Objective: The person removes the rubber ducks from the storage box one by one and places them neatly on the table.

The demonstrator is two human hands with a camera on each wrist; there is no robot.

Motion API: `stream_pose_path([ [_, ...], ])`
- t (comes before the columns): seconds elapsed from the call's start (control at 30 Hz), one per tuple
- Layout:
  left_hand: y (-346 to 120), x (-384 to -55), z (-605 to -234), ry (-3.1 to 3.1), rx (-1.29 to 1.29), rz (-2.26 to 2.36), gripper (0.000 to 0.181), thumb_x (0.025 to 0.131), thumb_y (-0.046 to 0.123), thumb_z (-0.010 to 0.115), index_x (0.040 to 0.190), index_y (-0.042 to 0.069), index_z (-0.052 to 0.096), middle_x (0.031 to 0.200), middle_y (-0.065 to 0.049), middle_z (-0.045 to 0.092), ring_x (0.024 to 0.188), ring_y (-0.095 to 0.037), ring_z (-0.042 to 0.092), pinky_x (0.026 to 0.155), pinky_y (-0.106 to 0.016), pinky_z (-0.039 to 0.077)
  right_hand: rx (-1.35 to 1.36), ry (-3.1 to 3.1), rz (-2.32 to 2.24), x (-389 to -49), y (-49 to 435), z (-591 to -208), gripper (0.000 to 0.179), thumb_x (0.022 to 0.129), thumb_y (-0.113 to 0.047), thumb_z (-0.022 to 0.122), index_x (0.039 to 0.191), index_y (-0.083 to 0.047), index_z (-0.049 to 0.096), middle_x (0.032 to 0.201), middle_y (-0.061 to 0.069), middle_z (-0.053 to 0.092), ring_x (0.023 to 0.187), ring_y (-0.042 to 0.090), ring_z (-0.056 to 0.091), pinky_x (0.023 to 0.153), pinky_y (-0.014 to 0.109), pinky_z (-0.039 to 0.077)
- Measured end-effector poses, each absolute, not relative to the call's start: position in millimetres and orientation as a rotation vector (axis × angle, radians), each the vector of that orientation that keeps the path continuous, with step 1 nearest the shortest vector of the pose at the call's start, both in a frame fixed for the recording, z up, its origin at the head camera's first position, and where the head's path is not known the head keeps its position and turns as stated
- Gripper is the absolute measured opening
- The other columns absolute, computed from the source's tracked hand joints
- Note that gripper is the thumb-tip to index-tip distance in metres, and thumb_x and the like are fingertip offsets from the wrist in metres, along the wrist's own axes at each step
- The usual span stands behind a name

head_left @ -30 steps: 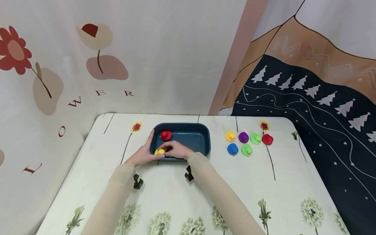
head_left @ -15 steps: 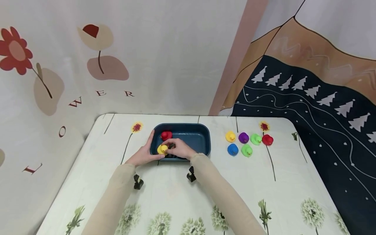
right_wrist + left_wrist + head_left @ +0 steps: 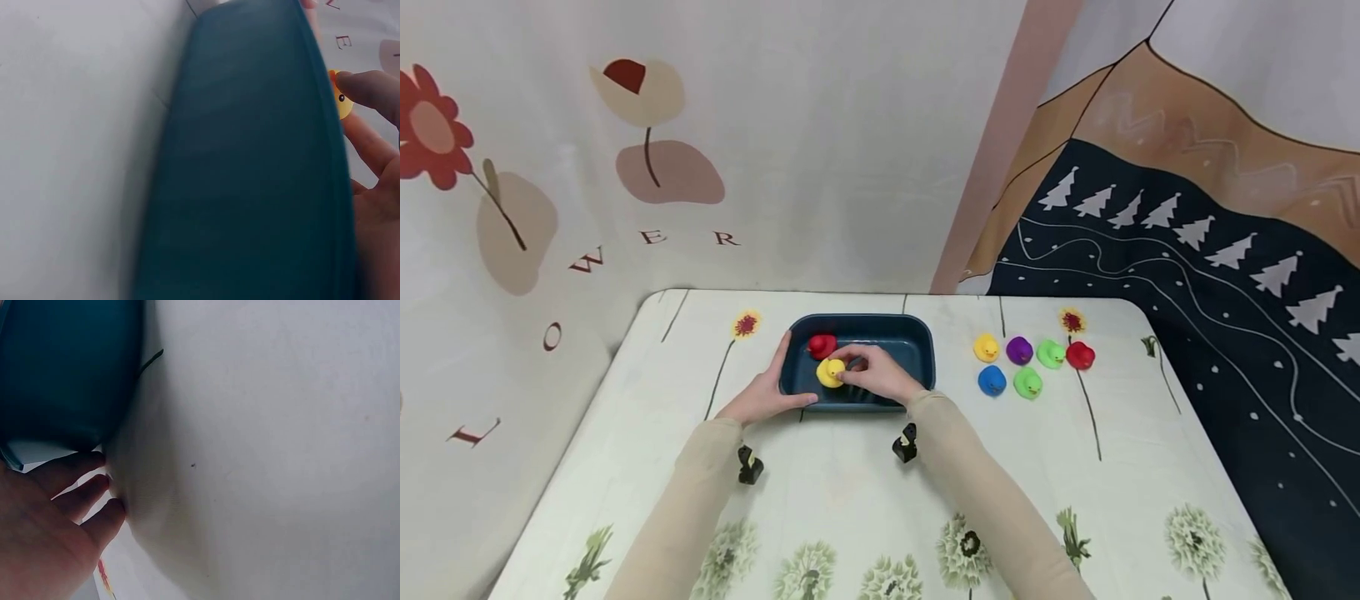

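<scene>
My right hand [image 3: 883, 377] pinches a yellow rubber duck [image 3: 829, 373] between thumb and fingers, over the left half of a dark blue rectangular tray [image 3: 904, 340]. In the right wrist view the duck's head [image 3: 345, 107] shows past the tray's side wall [image 3: 250, 156]. A red rubber duck [image 3: 822, 346] sits inside the tray towards the far left corner, just beyond the yellow one. My left hand [image 3: 765, 397] rests against the tray's left end, thumb at the near rim and fingers along the outer side. Its spread fingers [image 3: 81, 497] show beside the tray wall in the left wrist view.
Right of the tray lie several more rubber ducks: yellow [image 3: 987, 348], purple [image 3: 1019, 351], two green [image 3: 1050, 354], red [image 3: 1080, 356] and blue [image 3: 992, 381]. A flower-printed white cloth [image 3: 850, 492] covers the table. A printed curtain [image 3: 820, 167] hangs behind.
My right hand has lifted the yellow duck from the tray's near left corner and moved it right and away from me, closer to the red duck. The left hand stays at the tray's left end.
</scene>
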State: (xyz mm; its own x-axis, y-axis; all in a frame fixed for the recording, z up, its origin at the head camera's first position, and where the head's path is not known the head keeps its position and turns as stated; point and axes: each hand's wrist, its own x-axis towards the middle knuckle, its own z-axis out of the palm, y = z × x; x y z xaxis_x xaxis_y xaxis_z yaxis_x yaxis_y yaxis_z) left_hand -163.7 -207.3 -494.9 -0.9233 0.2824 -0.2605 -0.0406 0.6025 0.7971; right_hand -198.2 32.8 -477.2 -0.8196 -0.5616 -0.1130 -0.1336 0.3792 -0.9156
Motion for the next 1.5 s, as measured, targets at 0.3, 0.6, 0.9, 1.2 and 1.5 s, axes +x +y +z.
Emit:
stream_pose_path([
  [0.3, -208.2, -163.7, -492.1, 2.467, 0.178, 1.239, 0.112, 0.086, 0.035, 0.073, 0.152, 0.033, -0.017, 0.16, -0.017, 0.001, 0.137, -0.05, 0.022, 0.105, -0.065, 0.025, -0.577, 2.29, -1.403, -200.8, 52.3, -468.3, 0.03, 0.093, -0.011, 0.065, 0.123, -0.013, 0.065, 0.112, 0.003, 0.059, 0.089, 0.023, 0.057, 0.075, 0.027, 0.051],
  [0.6, -208.0, -163.8, -491.7, 2.474, 0.175, 1.226, 0.114, 0.085, 0.035, 0.074, 0.152, 0.032, -0.017, 0.16, -0.018, 0.001, 0.137, -0.049, 0.021, 0.105, -0.064, 0.026, -0.643, 2.327, -1.392, -199.9, 74.4, -458.4, 0.031, 0.092, -0.012, 0.065, 0.124, -0.011, 0.064, 0.121, 0.006, 0.058, 0.093, 0.021, 0.055, 0.078, 0.029, 0.05],
  [0.9, -208.4, -164.8, -491.0, 2.483, 0.21, 1.231, 0.114, 0.085, 0.036, 0.074, 0.153, 0.03, -0.017, 0.159, -0.021, 0.002, 0.137, -0.049, 0.022, 0.105, -0.063, 0.026, -0.606, 2.333, -1.433, -204.4, 103.4, -444.8, 0.033, 0.092, -0.009, 0.065, 0.125, -0.008, 0.063, 0.118, 0.008, 0.057, 0.095, 0.025, 0.053, 0.079, 0.031, 0.049],
  [1.2, -209.0, -164.8, -491.5, 2.483, 0.208, 1.234, 0.116, 0.083, 0.041, 0.075, 0.153, 0.032, -0.016, 0.159, -0.019, 0.002, 0.137, -0.049, 0.022, 0.105, -0.063, 0.027, -0.611, 2.379, -1.386, -200.8, 133.9, -440.1, 0.033, 0.091, -0.008, 0.065, 0.124, -0.005, 0.063, 0.114, 0.01, 0.059, 0.092, 0.025, 0.054, 0.075, 0.03, 0.049],
  [1.5, -208.2, -165.0, -491.6, 2.476, 0.21, 1.237, 0.117, 0.082, 0.043, 0.076, 0.153, 0.032, -0.016, 0.16, -0.018, 0.002, 0.136, -0.049, 0.023, 0.104, -0.064, 0.027, -0.583, 2.415, -1.387, -193.8, 161.1, -432.5, 0.036, 0.091, -0.007, 0.067, 0.126, -0.001, 0.062, 0.12, 0.014, 0.059, 0.099, 0.029, 0.055, 0.085, 0.037, 0.048],
])
